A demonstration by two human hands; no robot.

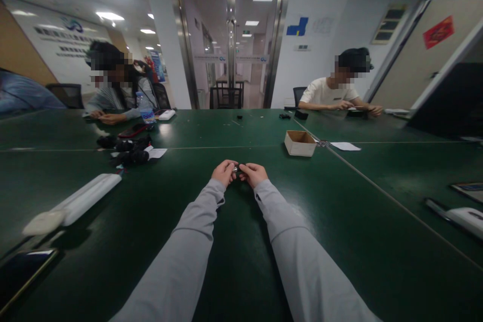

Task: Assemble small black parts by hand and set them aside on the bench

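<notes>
Both my arms, in light grey sleeves, reach forward over the dark green table (pixel 169 176). My left hand (pixel 224 172) is closed, its thumb and fingers pinching a small dark object with a shiny silvery part (pixel 236 169). From the other side my right hand (pixel 253 173) grips the same small object, also closed. The fingers cover most of it, and it is too small to tell its kind. The two hands almost meet, just above the table in the middle of the view.
An open cardboard box (pixel 300 144) stands right of my hands, near a white paper (pixel 344 146). Black gear (pixel 130 151), a water bottle (pixel 146 108), a long white device (pixel 88 198) and a phone (pixel 26 274) lie left. Two people sit across the table.
</notes>
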